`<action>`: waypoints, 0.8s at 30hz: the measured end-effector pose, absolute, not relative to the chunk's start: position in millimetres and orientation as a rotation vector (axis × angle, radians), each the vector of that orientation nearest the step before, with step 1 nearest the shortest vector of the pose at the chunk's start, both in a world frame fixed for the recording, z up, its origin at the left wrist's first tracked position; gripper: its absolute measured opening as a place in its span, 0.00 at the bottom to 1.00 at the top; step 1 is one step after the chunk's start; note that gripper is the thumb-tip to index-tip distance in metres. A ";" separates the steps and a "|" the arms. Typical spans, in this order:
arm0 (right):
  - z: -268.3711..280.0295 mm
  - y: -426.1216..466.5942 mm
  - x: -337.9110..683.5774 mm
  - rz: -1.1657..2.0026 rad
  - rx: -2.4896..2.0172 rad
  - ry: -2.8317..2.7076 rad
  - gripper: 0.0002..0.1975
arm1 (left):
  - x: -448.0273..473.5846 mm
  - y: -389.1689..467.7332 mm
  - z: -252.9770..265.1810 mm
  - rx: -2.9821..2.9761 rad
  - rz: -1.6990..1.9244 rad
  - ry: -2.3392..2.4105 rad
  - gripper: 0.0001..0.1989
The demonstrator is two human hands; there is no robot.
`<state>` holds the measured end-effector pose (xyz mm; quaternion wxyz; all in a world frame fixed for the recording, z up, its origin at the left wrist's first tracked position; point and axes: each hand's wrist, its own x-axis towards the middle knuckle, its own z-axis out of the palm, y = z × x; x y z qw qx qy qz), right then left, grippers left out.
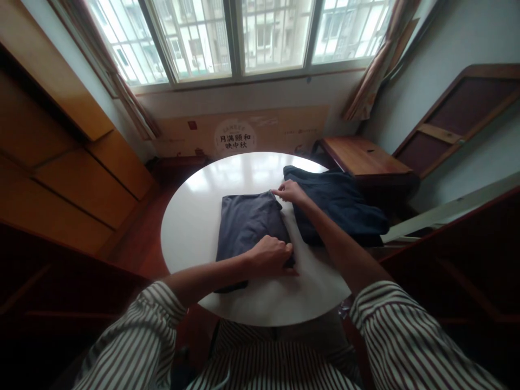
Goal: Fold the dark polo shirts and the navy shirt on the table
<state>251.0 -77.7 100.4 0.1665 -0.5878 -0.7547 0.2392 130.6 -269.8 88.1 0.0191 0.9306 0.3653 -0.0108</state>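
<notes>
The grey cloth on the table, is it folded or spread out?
Folded, it seems: the grey cloth lies as a compact, boxy bundle on the white table, left hand and right hand at its right edge.

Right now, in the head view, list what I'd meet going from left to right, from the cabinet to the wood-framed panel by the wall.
Orange-brown cabinet, grey folded cloth, dark blue cloth, wood-framed panel.
</notes>
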 end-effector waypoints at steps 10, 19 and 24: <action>79.4 -98.6 237.5 0.411 -1.820 -2.138 0.16 | 128.3 -275.6 86.1 2.899 -0.102 1.013 0.13; 80.5 -123.6 224.7 0.354 -1.802 -2.262 0.20 | 134.2 -280.7 77.3 2.954 -0.124 1.002 0.11; 73.0 -113.2 231.7 0.553 -1.705 -2.103 0.13 | 135.9 -280.9 78.0 2.937 -0.190 0.991 0.11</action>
